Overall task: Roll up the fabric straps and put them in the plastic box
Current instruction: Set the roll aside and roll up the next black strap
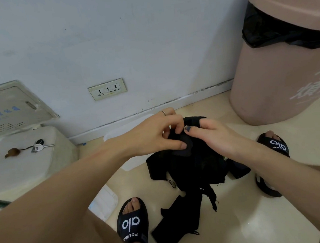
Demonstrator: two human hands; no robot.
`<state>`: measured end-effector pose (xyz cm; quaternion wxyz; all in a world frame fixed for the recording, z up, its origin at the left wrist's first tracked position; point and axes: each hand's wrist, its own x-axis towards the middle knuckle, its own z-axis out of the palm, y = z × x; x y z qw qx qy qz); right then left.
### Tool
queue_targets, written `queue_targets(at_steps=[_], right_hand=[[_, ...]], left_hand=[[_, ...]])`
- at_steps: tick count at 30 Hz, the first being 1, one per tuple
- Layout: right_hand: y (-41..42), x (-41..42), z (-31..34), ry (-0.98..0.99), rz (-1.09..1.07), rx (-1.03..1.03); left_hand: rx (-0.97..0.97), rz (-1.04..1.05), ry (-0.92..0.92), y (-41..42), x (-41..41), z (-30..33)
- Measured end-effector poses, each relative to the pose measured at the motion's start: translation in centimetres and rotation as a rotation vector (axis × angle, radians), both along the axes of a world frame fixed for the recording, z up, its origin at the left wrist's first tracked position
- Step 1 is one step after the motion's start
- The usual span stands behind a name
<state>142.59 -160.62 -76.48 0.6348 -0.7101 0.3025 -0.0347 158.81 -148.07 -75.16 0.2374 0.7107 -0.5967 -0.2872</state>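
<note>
We hold the black straps (190, 169) up between both hands, above the floor (251, 220) and between our two sandals (132, 223). The left hand (152, 135) has its fingers curled over the top of the bundle, the thumb pressing against a flat dark patch at the front, so its grip pinches the fabric. The right hand (216, 135) meets it from the other side: its thumb, with a dark-painted nail, lies on the same top edge while the other fingers wrap behind the bundle and are mostly hidden by the cloth. Below the hands the straps hang in a tangled mass, and one wide end trails down to the floor beside the left sandal. We cannot tell how many straps there are, nor whether any part is already rolled. A pale translucent box (115, 133) shows only in pieces behind our left forearm, near the wall (128, 37), so its shape is hard to make out. A pink bin (278, 72) at right is cut off by the frame.
</note>
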Motion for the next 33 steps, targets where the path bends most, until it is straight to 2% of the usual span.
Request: queue_targets(at_steps=[3, 9, 14, 23, 27, 33], right_hand=[[0.3, 0.1, 0.1, -0.03, 0.0, -0.04], [0.3, 0.4, -0.9, -0.081, -0.068, -0.027], [0.6, 0.9, -1.8, -0.042, -0.095, -0.058], [0.5, 1.3, -2.0, -0.029, -0.099, -0.099], [0.3, 1.3, -2.0, -0.044, -0.112, -0.087], [-0.4, 1.2, -1.8, -0.079, -0.15, -0.084]], left_hand=[[-0.015, -0.015, 0.014, -0.2, -0.2, 0.2], [0.0, 0.049, 0.157, -0.1, -0.5, 0.5], [0.037, 0.066, 0.173, 0.0, -0.3, 0.6], [0.119, 0.168, 0.1, 0.5, 0.0, 0.3], [0.196, 0.15, 0.068, 0.7, 0.3, 0.2], [0.151, 0.165, -0.057, 0.6, -0.5, 0.1]])
